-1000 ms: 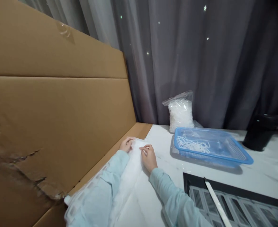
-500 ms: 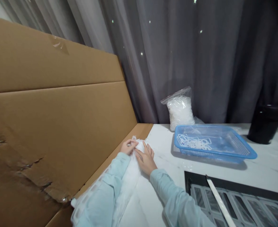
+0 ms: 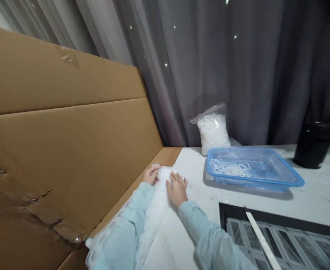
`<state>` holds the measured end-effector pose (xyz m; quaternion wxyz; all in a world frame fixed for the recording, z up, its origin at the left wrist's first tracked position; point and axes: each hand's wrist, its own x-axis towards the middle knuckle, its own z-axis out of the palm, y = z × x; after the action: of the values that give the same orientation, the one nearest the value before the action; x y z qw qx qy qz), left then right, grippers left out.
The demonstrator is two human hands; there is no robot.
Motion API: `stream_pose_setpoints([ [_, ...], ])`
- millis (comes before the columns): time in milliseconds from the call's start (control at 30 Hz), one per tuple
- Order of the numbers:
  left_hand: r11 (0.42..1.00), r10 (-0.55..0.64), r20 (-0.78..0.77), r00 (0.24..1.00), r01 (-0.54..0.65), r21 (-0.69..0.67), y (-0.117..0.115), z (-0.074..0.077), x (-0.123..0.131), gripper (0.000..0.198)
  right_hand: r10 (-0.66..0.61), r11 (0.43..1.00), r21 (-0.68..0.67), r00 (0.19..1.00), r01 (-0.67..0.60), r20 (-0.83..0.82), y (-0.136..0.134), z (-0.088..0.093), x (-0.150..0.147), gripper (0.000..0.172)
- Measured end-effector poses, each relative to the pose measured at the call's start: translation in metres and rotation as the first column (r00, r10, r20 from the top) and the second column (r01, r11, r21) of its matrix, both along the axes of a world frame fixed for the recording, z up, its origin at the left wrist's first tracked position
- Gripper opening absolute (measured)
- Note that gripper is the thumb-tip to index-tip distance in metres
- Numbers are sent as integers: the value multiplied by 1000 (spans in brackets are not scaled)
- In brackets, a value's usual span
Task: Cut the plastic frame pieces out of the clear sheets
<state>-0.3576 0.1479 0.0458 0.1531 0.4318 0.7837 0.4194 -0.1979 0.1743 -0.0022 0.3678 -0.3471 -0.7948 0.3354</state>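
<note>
Blue basket [image 3: 251, 184]: white bits [image 3: 230, 168]; L hand [image 3: 151, 175], R hand [image 3: 177, 190] on fabric [image 3: 155, 210]

Cardboard sheet [image 3: 69, 150] walling off left side, leaning just beside left hand [image 3: 151, 175]. White marble tabletop [image 3: 198, 195] offering passage rightward between right hand [image 3: 177, 189] and blue plastic basket [image 3: 251, 184]. Clear bag of white pieces [image 3: 213, 133] standing behind basket, blocking reach toward curtain. Dark framed panel [image 3: 266, 240] lying front right.

Home room; star-dotted grey curtain [image 3: 198, 75]; marble-look tabletop [image 3: 316, 198]; cardboard sheet [image 3: 69, 150] propped alongside
</note>
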Motion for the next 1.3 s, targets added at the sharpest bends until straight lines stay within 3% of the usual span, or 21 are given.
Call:
stream_pose_setpoints([
  [133,998,4,56,998,0,-67,1,0,1,30,45,998,34,999,-45,-23,-2,3,4,44],
  [333,997,-3,74,997,9,-82,2,-2,7,31,266,957,137,961,-254,-80,-6,4,6,54],
  [433,997,9,67,998,-3,-81,3,-3,5,31,313,944,149,942,-294,-124,-6,2,4,52],
  [567,997,24,65,998,-19,-80,3,-4,2,30,261,963,125,940,-238,-219,-2,-1,1,36],
  [667,998,24,55,998,-20,-67,2,-4,1,31,137,990,63,952,-125,-274,6,-7,-2,26],
  [867,997,-51,16,999,52,-54,1,-4,0,31,-43,997,-77,958,22,-283,17,-20,-8,28],
  [1067,988,-122,-40,992,117,-97,3,-6,-2,28,-38,994,-111,956,5,-289,11,-13,-5,30],
  [1300,989,-124,-127,984,113,-92,5,-15,-4,26,54,991,-99,937,-93,-345,3,-6,-2,47],
])
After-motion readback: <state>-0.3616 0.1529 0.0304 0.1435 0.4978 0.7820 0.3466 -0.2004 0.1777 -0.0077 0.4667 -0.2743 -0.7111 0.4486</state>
